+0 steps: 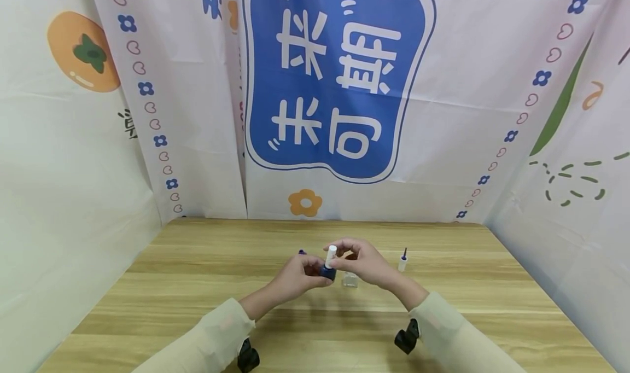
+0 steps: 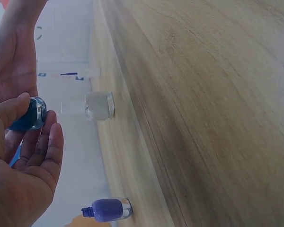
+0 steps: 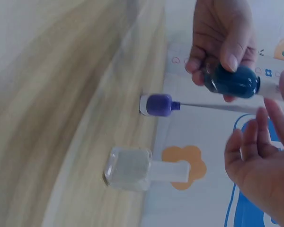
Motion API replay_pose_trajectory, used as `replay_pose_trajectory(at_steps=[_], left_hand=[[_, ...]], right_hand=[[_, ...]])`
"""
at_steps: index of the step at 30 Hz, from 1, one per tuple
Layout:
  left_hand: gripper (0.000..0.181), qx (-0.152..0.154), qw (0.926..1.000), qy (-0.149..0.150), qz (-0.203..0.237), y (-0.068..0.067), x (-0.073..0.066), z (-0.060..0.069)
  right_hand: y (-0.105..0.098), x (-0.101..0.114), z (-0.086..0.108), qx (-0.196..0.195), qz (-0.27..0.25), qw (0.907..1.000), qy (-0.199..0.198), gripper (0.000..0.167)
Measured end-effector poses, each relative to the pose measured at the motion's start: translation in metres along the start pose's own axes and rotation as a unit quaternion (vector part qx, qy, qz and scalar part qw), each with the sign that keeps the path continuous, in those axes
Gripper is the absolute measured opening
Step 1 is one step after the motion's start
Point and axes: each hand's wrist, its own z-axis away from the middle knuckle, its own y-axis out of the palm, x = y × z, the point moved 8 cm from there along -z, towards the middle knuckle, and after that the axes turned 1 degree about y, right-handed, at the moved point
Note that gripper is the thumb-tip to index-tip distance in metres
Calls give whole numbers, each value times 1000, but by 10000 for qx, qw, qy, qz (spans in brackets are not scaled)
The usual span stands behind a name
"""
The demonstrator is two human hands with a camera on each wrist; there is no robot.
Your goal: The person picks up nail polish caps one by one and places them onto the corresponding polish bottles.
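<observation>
Dark teal, the polish bottle (image 1: 328, 273) is held up in the lower centre of the head view, above the table (image 1: 275, 329). The left hand (image 1: 297, 275) grips its rounded body between thumb and fingers; the right hand (image 1: 364, 262) pinches the white cap (image 1: 332, 255) at its top. How tightly the cap is seated, I cannot tell.

It looks like light, rigid glass, probably slippery on its smooth curve and liable to break if dropped; the body suits a steady grip, the slim cap a fingertip pinch.

Near the right hand, below it in the head view, stands a clear bottle (image 1: 350, 279), with its cap on, close enough to be knocked. An uncapped purple bottle (image 3: 159, 105) stands upright at the centre of the right wrist view, a likely spill if bumped. Well apart, right of centre in the head view, a brush cap (image 1: 403, 262) stands bristles up.
</observation>
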Motion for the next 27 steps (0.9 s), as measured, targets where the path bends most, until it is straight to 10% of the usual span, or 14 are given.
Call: replay_pose_trajectory(at_steps=[9, 27], left_hand=[[19, 20, 9997, -61, 232, 0, 3, 0], [19, -6, 9997, -107, 227, 0, 0, 0]], right_hand=[[6, 4, 0, 651, 4, 9974, -293, 27], [1, -1, 1, -441, -48, 9990, 107, 7]])
